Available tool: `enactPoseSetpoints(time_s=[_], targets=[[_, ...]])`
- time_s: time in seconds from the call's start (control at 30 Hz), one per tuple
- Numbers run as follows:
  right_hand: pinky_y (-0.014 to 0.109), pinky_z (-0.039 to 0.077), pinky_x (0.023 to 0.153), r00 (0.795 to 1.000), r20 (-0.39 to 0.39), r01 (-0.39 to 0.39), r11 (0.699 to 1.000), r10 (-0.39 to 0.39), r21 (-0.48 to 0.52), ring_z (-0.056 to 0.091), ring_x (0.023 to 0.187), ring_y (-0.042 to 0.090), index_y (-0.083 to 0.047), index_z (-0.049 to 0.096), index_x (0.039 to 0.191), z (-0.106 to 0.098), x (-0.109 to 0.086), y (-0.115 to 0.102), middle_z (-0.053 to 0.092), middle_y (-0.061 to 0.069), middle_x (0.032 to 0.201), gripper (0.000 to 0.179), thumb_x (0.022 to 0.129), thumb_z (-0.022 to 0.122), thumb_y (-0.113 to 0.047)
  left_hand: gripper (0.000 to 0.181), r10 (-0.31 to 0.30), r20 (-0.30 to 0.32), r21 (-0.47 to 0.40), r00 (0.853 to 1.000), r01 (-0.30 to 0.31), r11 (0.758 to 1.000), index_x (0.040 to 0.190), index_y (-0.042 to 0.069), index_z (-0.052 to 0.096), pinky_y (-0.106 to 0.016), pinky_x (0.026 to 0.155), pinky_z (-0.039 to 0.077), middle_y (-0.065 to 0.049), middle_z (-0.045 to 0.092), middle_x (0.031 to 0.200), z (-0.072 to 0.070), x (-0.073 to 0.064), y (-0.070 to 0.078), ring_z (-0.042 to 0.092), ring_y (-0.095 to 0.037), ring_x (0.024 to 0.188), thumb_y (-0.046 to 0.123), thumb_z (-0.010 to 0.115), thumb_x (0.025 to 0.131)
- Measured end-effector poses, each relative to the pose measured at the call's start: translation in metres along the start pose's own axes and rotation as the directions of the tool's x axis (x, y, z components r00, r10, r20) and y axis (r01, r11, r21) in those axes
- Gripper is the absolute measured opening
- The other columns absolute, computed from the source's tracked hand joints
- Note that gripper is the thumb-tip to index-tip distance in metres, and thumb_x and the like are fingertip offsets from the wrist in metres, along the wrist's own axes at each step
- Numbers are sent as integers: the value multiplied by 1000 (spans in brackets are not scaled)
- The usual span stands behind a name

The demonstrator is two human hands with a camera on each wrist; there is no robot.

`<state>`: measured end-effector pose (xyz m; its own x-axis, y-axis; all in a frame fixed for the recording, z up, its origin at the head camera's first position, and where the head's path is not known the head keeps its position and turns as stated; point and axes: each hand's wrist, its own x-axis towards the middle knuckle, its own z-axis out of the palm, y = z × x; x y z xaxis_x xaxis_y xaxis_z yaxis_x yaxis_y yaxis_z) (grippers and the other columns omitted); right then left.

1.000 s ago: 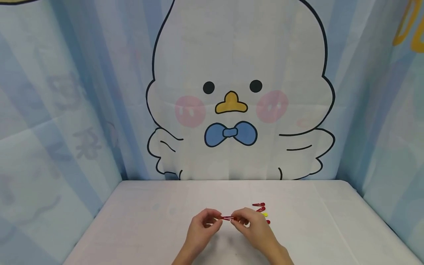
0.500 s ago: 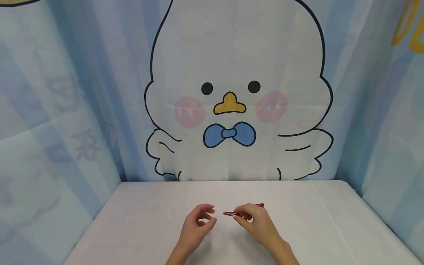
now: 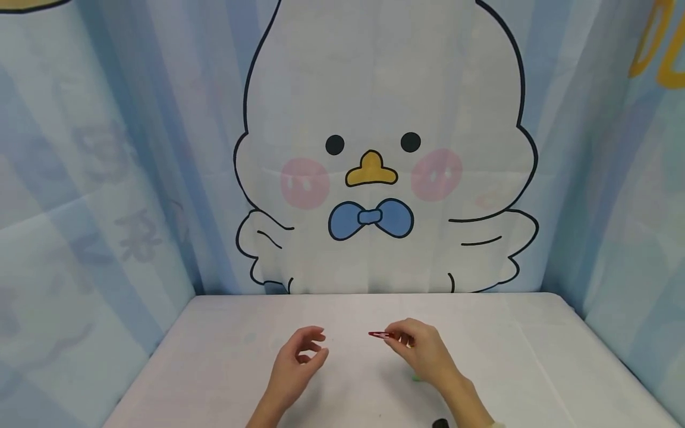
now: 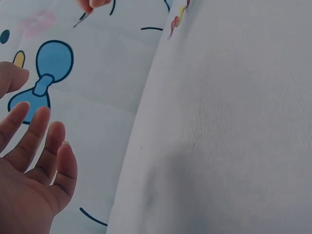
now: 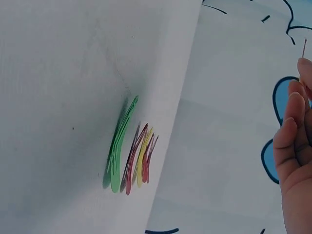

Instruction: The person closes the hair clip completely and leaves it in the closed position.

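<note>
A red snap hair clip (image 3: 379,334) is pinched between thumb and fingertips of my right hand (image 3: 425,352), raised above the table; its slim tip points left. My left hand (image 3: 293,370) hovers to the left, apart from the clip, fingers loosely bent with nothing in them; the left wrist view shows its bare palm (image 4: 29,180). In the right wrist view a green hair clip (image 5: 118,153), a red clip (image 5: 132,163), a yellow clip (image 5: 142,158) and further red at the far end (image 5: 147,165) lie side by side on the table. My right hand hides most of these in the head view.
The table (image 3: 514,368) has a pale cloth. Behind it hangs a curtain (image 3: 374,77) printed with a cartoon bird; more printed curtains stand at both sides. A small black object (image 3: 440,423) shows at the bottom edge, beside my right forearm.
Both hands held the red clip a second ago. My left hand has let go and drawn back left; my right hand has lifted the clip slightly and moved it right.
</note>
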<state>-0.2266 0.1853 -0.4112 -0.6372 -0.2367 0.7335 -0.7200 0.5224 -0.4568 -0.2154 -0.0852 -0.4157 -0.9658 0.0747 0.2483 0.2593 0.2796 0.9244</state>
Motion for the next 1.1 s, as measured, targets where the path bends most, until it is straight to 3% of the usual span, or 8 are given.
enactPoseSetpoints(time_s=[0.1, 0.23, 0.4, 0.6, 0.93, 1.1], targets=[[23, 47, 56, 999, 15, -50, 999, 50, -11, 51, 66, 1, -11, 73, 89, -1, 2, 5, 62, -13, 77, 25, 75, 84, 7, 38, -10, -1, 21, 1000, 10, 1000, 125, 8, 62, -27, 76, 49, -10, 66, 114, -6, -1, -3, 60, -20, 97, 13, 75, 90], [24, 47, 59, 981, 63, -184, 982, 186, -37, 51, 67, 3, -12, 73, 91, -4, 5, 10, 60, -15, 77, 23, 78, 83, 3, 38, -28, 3, 47, 1000, 28, 999, 125, 8, 62, -27, 76, 49, -10, 66, 114, -11, -2, -5, 60, -20, 97, 14, 75, 91], [24, 46, 60, 927, 135, -340, 936, 350, -90, 51, 69, 8, -14, 74, 92, -7, 11, 20, 60, -13, 78, 16, 83, 81, -2, 37, -31, -1, 68, 1000, 31, 997, 125, 9, 62, -29, 76, 50, -9, 67, 113, -17, -4, -5, 61, -21, 97, 13, 75, 91], [25, 46, 61, 852, 193, -465, 873, 487, -146, 52, 72, 12, -14, 74, 94, -6, 17, 34, 60, -8, 79, 10, 88, 79, -8, 38, -69, 2, 86, 998, 69, 994, 127, 9, 61, -30, 78, 49, -6, 66, 113, -22, -7, -4, 60, -20, 98, 14, 74, 92], [28, 45, 56, 764, 266, -560, 809, 587, -179, 51, 68, 15, -17, 73, 92, -1, 18, 55, 56, -2, 77, 8, 89, 78, -12, 39, -117, 5, 102, 993, 116, 988, 129, 7, 59, -35, 80, 49, -6, 66, 114, -30, -13, -7, 60, -20, 98, 12, 72, 93], [30, 43, 58, 741, 318, -541, 806, 592, -241, 50, 66, 15, -17, 71, 87, 1, 16, 63, 55, -1, 75, 9, 88, 79, -12, 39, -123, 4, 101, 992, 122, 987, 129, 8, 59, -36, 81, 48, -8, 66, 115, -33, -16, -5, 60, -21, 99, 12, 72, 93]])
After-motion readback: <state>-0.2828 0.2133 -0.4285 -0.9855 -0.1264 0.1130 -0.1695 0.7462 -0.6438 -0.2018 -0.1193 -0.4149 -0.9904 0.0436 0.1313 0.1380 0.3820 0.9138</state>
